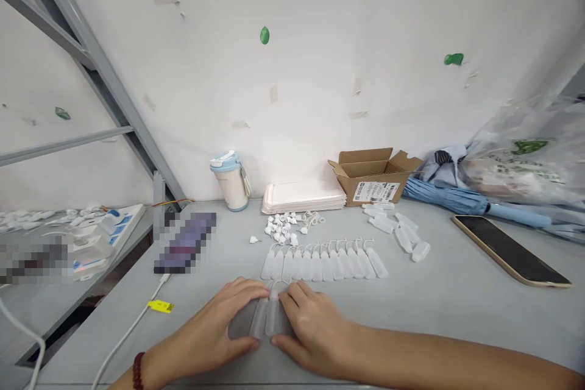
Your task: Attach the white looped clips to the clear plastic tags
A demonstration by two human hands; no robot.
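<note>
Two small translucent squeeze bottles lie side by side near the table's front edge, each with a thin white loop at its neck. My left hand grips the left bottle, with fingertips by its neck and thumb at its base. The right bottle is held the same way by my right hand. Just beyond is a row of similar looped bottles. White caps are heaped behind that row, beside some pale loops. Several loose bottles without loops lie at the right.
Against the wall stand a cup, a stack of white envelopes and an open cardboard box. A dark phone and a blue umbrella lie right. A blurred-out phone on a cable lies left.
</note>
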